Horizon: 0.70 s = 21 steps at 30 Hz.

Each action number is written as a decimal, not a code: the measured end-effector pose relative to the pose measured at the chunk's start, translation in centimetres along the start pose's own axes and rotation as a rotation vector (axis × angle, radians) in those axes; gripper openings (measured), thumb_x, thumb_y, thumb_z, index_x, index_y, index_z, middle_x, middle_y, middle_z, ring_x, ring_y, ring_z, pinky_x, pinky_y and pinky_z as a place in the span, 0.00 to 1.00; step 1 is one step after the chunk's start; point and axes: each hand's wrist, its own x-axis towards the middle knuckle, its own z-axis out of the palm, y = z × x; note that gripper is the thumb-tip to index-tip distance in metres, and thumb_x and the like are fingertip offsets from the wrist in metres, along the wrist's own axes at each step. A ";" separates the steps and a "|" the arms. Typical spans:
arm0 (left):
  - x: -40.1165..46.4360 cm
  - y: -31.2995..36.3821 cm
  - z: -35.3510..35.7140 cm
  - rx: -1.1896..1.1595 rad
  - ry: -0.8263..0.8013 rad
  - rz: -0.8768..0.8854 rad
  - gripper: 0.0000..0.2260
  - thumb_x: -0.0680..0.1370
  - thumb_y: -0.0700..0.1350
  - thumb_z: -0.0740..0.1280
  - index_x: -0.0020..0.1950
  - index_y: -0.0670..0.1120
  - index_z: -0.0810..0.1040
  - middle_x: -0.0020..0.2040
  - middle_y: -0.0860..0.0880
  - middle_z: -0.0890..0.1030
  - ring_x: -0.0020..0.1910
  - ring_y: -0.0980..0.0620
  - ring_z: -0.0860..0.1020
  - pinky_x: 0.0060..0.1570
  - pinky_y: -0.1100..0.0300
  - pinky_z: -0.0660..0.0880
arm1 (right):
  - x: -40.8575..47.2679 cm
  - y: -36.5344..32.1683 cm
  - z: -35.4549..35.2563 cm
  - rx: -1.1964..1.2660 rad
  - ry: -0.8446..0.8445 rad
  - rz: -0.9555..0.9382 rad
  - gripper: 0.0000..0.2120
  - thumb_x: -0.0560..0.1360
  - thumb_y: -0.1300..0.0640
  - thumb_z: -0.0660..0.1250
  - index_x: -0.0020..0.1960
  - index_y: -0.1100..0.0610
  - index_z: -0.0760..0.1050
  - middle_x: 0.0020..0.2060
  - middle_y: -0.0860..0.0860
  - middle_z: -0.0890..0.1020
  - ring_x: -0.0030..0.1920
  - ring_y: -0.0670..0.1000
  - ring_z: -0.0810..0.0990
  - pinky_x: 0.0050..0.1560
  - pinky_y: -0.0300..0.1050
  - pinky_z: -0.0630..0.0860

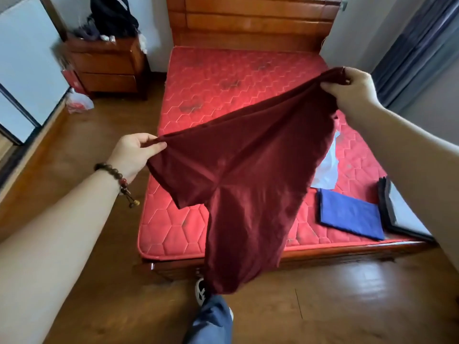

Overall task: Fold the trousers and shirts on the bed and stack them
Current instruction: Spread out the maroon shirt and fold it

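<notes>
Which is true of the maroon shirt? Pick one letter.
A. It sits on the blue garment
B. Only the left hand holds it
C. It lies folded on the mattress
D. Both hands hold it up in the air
D: the left hand and right hand each pinch an edge of the maroon shirt, which hangs above the mattress.

A dark maroon shirt (238, 175) hangs before a red mattress (223, 78) quilted in hexagons with dark stains, a folded royal-blue garment (350, 216), pale white cloth (327, 170) and dark grey folded clothes (385, 202) at near right.
</notes>
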 end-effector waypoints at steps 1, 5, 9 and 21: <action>1.7 -1.0 0.4 0.019 0.000 -0.021 0.14 0.61 0.58 0.76 0.41 0.52 0.84 0.36 0.54 0.84 0.37 0.54 0.80 0.48 0.54 0.76 | 1.6 1.3 1.1 -0.024 -0.009 0.014 0.06 0.68 0.60 0.73 0.41 0.49 0.81 0.39 0.48 0.83 0.41 0.47 0.81 0.50 0.47 0.80; 8.6 -5.4 2.6 0.135 -0.007 -0.090 0.05 0.68 0.53 0.75 0.41 0.54 0.83 0.35 0.56 0.84 0.34 0.60 0.79 0.42 0.61 0.74 | 7.6 6.7 5.7 -0.123 -0.043 0.087 0.09 0.68 0.61 0.74 0.47 0.53 0.82 0.38 0.50 0.82 0.40 0.49 0.80 0.50 0.51 0.80; 14.3 -11.0 5.5 0.186 -0.021 -0.184 0.03 0.74 0.43 0.73 0.40 0.50 0.82 0.36 0.52 0.83 0.37 0.55 0.79 0.43 0.59 0.74 | 11.9 12.7 10.5 -0.212 -0.058 0.196 0.07 0.67 0.60 0.74 0.43 0.52 0.81 0.38 0.53 0.82 0.41 0.51 0.80 0.49 0.56 0.81; 24.4 -23.0 12.6 0.320 0.081 -0.262 0.06 0.78 0.42 0.68 0.46 0.41 0.82 0.40 0.48 0.81 0.41 0.51 0.76 0.37 0.65 0.65 | 20.9 29.1 21.7 -0.358 -0.092 0.307 0.10 0.69 0.55 0.73 0.48 0.60 0.81 0.43 0.59 0.84 0.42 0.55 0.80 0.49 0.59 0.79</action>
